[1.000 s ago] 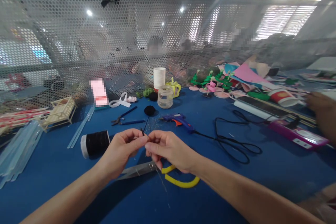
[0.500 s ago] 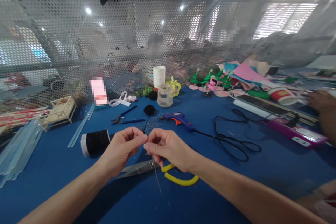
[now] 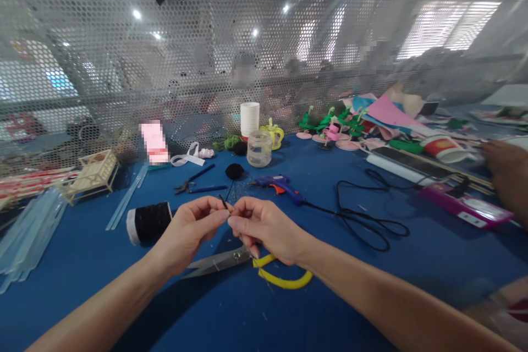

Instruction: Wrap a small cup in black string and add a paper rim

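Note:
My left hand (image 3: 193, 231) is closed in a pinch, and a thin dark strip (image 3: 223, 202) pokes up from between its thumb and finger. Against its fingertips, my right hand (image 3: 270, 231) pinches too; what lies between its fingers is too small to make out. A fine strand trails below the right hand over the scissors. These scissors, with steel blades (image 3: 218, 263) and yellow handles (image 3: 289, 282), lie spread on the table under both hands. Just beyond the fingertips sits a black fuzzy ball (image 3: 234, 171), a thin dark line running from it toward the hands.
A black thread spool (image 3: 152, 222) lies left, near blue-handled pliers (image 3: 206, 189). The blue glue gun (image 3: 284, 183) has a looping cord. Behind stand a glass jar (image 3: 259, 151) and paper cups (image 3: 249, 119). Another person's hand (image 3: 505, 168) is at far right.
Both hands have shifted slightly, fingertips still together. The dark strip now tilts further left and shows more clearly above the left fingers. The hanging strand lies less straight.

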`<state>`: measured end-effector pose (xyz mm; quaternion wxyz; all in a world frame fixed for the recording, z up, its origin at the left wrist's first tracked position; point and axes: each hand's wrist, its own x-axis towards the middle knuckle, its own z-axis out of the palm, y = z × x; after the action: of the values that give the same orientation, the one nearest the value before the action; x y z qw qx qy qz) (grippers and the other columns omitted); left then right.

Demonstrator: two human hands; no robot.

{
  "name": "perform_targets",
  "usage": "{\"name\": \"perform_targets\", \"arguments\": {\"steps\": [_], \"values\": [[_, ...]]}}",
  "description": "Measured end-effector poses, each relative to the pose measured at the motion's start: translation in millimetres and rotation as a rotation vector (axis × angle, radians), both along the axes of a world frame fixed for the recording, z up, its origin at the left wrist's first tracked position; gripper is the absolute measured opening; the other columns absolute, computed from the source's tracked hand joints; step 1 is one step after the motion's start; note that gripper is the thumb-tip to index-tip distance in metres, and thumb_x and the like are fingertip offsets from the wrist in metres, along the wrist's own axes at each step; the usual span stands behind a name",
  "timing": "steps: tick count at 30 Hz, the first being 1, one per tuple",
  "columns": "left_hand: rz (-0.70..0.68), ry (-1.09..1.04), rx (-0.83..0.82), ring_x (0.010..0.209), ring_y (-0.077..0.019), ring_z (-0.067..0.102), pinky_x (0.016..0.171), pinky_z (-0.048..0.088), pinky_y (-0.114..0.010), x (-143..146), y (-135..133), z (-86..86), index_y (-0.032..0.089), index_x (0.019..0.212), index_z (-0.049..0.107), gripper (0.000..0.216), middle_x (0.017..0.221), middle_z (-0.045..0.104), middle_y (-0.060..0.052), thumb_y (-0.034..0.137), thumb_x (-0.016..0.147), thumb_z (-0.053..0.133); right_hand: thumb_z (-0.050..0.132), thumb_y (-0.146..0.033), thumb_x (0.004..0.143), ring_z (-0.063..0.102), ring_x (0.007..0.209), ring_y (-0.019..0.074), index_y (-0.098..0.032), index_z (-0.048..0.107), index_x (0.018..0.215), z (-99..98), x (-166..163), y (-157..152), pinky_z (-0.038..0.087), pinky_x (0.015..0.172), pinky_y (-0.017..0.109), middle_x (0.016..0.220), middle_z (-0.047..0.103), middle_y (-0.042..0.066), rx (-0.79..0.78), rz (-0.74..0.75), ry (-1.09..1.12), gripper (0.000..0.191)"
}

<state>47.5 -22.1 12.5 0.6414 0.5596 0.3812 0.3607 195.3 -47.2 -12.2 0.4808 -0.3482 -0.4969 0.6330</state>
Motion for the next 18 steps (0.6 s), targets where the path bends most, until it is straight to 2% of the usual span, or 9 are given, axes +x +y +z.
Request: {"name": "perform_targets", "arguments": {"steps": [7,18], "values": [[0.056,0.026,0.034,0.042,-0.0027,0.028,0.041,0.018,-0.018,1.2,-0.3,-2.8,0.014,0.063,0.053,0.023,0.048,0.042,0.007,0.03,0.061,0.07,0.065,-0.037,0.065,0.043,0.03,0.0012,-0.015,0.047,0.068,1.6,-0.1,-1.5,0.035,0.031,0.014,0.051,0.052,-0.008,0.04,-0.046,-0.047,0.028],[0.101,-0.034,0.002,0.042,-0.0027,0.027,0.041,0.019,-0.017,5.3,-5.6,-2.9,0.014,0.059,0.05,0.025,0.045,0.039,0.009,0.029,0.059,0.07,0.063,-0.04,0.067,0.043,0.032,0.0014,-0.016,0.046,0.068,1.3,-1.9,-5.7,0.037,0.032,0.014,0.053,0.05,-0.008,0.092,-0.068,-0.111,0.029]]}}
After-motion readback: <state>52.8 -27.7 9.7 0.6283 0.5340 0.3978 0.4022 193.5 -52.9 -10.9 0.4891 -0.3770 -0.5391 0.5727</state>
